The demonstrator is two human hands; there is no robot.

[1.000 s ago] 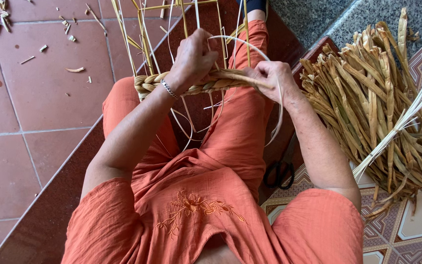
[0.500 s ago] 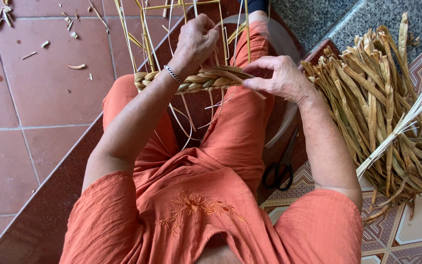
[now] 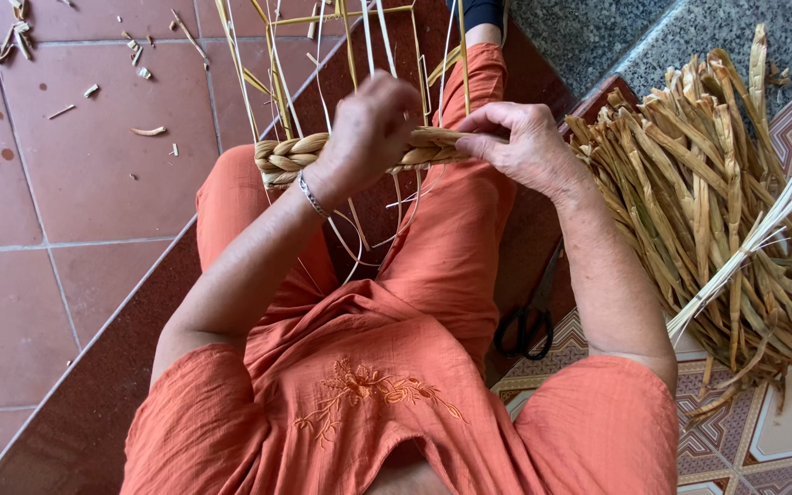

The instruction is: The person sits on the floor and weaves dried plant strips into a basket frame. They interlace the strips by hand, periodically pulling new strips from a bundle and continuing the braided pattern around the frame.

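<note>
Plaiting going on right now: a thick straw braid (image 3: 291, 156) lies crosswise over the person's lap, above the orange trousers (image 3: 456, 247). Finished part sticks out to the left, w/ a handful of fat, tight loops showing, approx. the bit left of the knuckles. Rest of it runs under both hands, so can't say how long it really is.

Left hand (image 3: 368, 128) is curled shut around the braid's middle, fingers wrapped over the top, bracelet on the wrist. Right hand (image 3: 524, 147) pinches the working end just beside it, thumb and fingertips closed on the loose strands; the two hands almost touch.

Thin pale upright stakes (image 3: 359, 46) fan away from the braid toward the top of view, lots of them unwoven. Looks to me like early-to-mid stage: one row laid, plenty of bare stake length above it.

On the person's right, a big bundle of dried flat leaves (image 3: 698, 192) sits on the patterned floor, so stock is far from used up, I'd judge. Black scissors (image 3: 529, 325) lie near the right thigh, untouched. Trimmed scraps (image 3: 144, 131) are scattered on the red floor tiles (image 3: 66, 202) to the left.
</note>
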